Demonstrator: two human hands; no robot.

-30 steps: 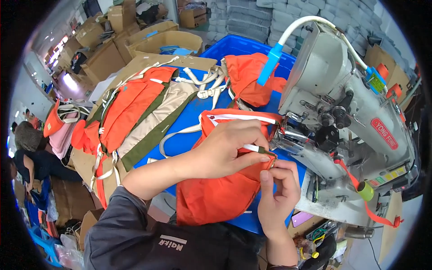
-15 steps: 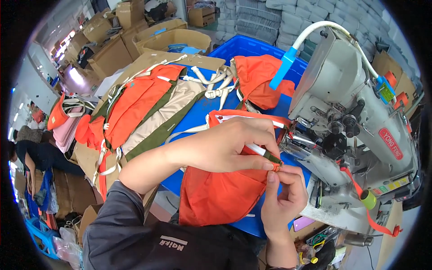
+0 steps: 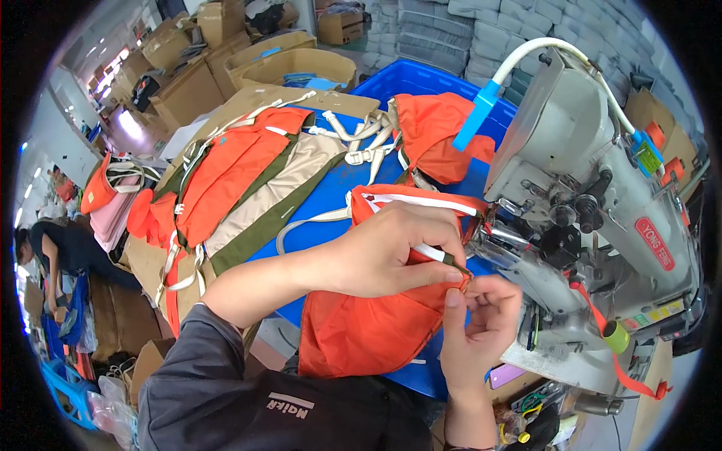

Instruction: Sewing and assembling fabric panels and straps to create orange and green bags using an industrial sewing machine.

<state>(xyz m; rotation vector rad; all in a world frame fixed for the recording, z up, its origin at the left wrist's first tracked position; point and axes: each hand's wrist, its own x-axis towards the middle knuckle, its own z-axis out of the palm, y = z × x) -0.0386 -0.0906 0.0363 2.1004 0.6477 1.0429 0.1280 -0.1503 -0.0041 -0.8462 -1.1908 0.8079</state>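
Note:
My left hand [image 3: 402, 252] reaches across in front of me and pinches an edge of an orange fabric bag piece [image 3: 368, 334]. Close by, my right hand [image 3: 481, 316] has thumb and forefinger pressed together at that same edge, where a bit of dark green trim shows. Below my left forearm the orange cloth hangs loosely over the blue table [image 3: 304, 237]. A white-trimmed upper part of it runs toward the sewing machine [image 3: 594, 203] on the right. Whether anything smaller sits between my fingertips is hidden.
An orange, beige and green backpack [image 3: 241, 180] with pale straps lies to the left. Another orange bag piece [image 3: 436, 135] rests at the back, before a blue crate [image 3: 421, 79]. Cardboard boxes [image 3: 289, 64] stand behind. At far left a person [image 3: 71, 255] bends over.
My right fingers have shifted slightly at the fabric edge and loosened a little. The left hand stays nearly in place. The person at far left has moved an arm.

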